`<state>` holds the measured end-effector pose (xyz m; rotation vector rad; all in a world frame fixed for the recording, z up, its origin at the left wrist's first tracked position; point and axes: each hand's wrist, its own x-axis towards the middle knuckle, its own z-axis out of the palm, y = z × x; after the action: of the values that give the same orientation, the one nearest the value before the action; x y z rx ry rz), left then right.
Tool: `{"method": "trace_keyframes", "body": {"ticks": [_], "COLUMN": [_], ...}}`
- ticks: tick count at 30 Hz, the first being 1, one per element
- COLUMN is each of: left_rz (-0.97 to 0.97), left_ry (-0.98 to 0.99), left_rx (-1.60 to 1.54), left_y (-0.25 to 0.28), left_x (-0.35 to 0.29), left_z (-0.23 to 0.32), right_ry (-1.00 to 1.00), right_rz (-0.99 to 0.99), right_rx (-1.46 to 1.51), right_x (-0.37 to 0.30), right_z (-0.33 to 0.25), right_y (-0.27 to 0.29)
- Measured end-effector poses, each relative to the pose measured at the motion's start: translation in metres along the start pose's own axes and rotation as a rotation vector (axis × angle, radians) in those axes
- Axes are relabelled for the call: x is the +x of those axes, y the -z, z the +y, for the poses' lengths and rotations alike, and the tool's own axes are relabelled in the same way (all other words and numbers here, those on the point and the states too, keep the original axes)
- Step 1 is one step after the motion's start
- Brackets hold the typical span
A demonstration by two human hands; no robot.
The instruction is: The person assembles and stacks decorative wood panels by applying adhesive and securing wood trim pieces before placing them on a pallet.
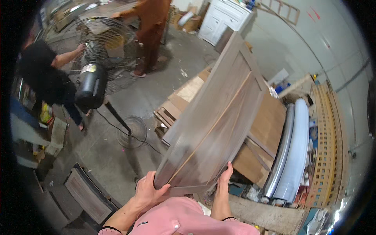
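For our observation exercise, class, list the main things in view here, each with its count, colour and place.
Framed wooden panel: one, grey-brown, centre, held in both hands
Wire-caged pedestal fan: one, black motor, upper left
Smaller framed panel: one, grey-brown, lower left
Flat cardboard: count unclear, brown, right of the held panel
Plastic-film rolls: two, one pale, one darker grey, right
Lattice board: at least one, yellow-tan, far right
Panelled cabinet: one, white, top
Co-workers: two, brown and dark clothing, upper left
Shirt: one, pink, bottom
Left hand: one, bare, panel's near-left corner
Right hand: one, bare, panel's right edge
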<state>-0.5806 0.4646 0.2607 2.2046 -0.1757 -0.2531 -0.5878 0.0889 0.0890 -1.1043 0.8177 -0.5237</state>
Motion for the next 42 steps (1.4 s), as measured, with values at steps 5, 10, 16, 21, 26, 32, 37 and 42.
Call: {"method": "trace_keyframes", "body": {"ticks": [5, 10, 16, 21, 26, 32, 37, 42], "left_rz": [0.235, 0.253, 0.628, 1.143, 1.614, 2.012, 2.255, 2.402], "left_ry": [-0.018, 0.258, 0.370, 0.469, 0.788, 0.842, 1.141, 1.218], "left_rx": [-0.023, -0.382, -0.436, -0.581, -0.825, -0.960, -1.011, -1.064], "left_y": [0.036, 0.101, 0.113, 0.134, 0.152, 0.153, 0.141, 0.150], "left_x": [-0.058, -0.119, -0.211, -0.289, -0.342, -0.372, -0.402, -0.433], "left_z": [-0.043, -0.061, -0.155, -0.204, -0.257, -0.351, -0.408, -0.458], "right_ry": [-0.035, 0.061, 0.754, 0.298, -0.328, -0.095, -0.069, -0.162], "right_rz": [-0.139, -0.195, -1.066, -1.093, -1.542, -2.136, -2.370, -2.532], "right_rx": [0.030, 0.000, 0.061, -0.210, -0.410, -0.842, -1.133, -1.381], "right_x": [-0.051, -0.157, -0.107, -0.326, -0.529, -0.638, -0.758, -0.861], "right_z": [-0.043, -0.105, -0.033, 0.011, 0.064, 0.252, 0.364, 0.399], "right_y": [-0.096, -0.174, -0.249, -0.408, -0.486, -0.595, -0.603, -0.605]}}
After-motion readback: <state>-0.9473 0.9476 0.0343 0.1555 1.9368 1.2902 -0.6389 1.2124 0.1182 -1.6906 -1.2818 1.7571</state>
